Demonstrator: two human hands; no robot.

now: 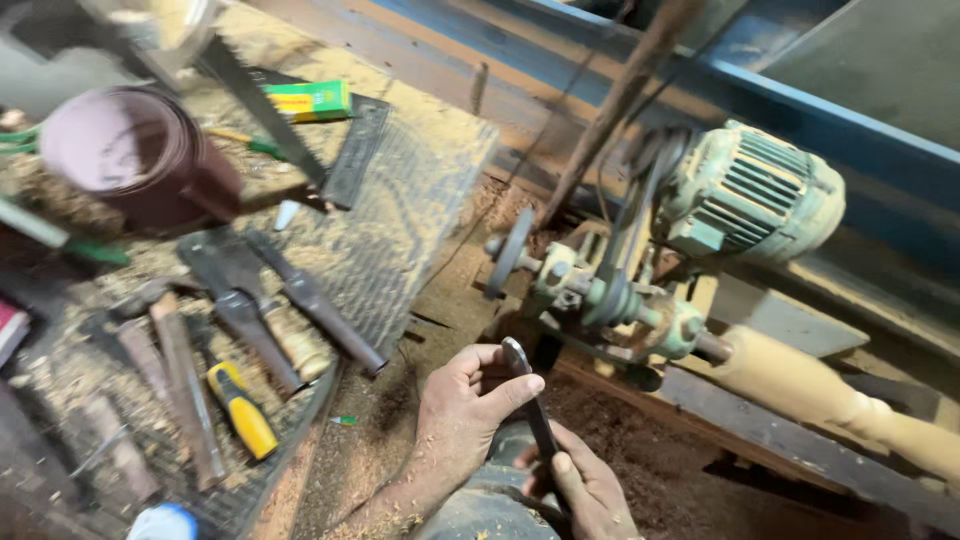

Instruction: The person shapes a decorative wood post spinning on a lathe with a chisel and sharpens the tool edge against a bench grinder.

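Far to my left a roll of sandpaper sits on the cluttered bench, with a green and yellow box behind it. Nearer me lie several turning chisels and a yellow-handled tool in the sawdust.

My left hand pinches the rounded top of a slim metal blade between thumb and forefinger, pressed tight on it. My right hand closes round its lower end, thumb laid along the steel. So the blade stands nearly upright between my 2 hands, low in front of me, just before the lathe headstock.

Right of that the belt runs up to the pale green motor, and a turned wooden spindle stretches away to the right.

I judge the risks to be these: my fingertips sit on bare steel, so a slip could cut them; the blade tip is near the grinding disc and pulley, and if those spin it could snatch; loose tools by my elbow could get knocked off
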